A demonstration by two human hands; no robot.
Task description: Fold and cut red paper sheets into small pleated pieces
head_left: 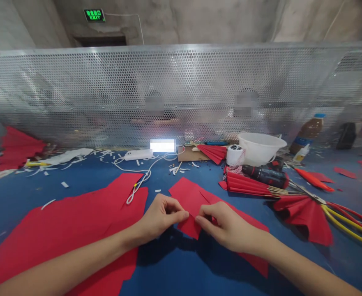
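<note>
Between my two hands is a piece of red paper (188, 197), tilted a little above the blue table. My left hand (160, 216) pinches its near left edge between thumb and forefinger. On the other side, my right hand (220, 224) pinches the same piece near its right edge. Another red sheet (245, 220) lies under and beside my right hand. A large spread of red sheets (85, 213) is under my left forearm, with a looped white cord (134, 191) resting on top.
Right of my hands are a folded red fan (248, 183), a black power drill (267, 174), scissors with yellow and red handles (325, 203) and a white bowl (259, 148). A brown bottle (308, 131) stands farther back. A perforated metal panel (181, 90) closes off the table's far side.
</note>
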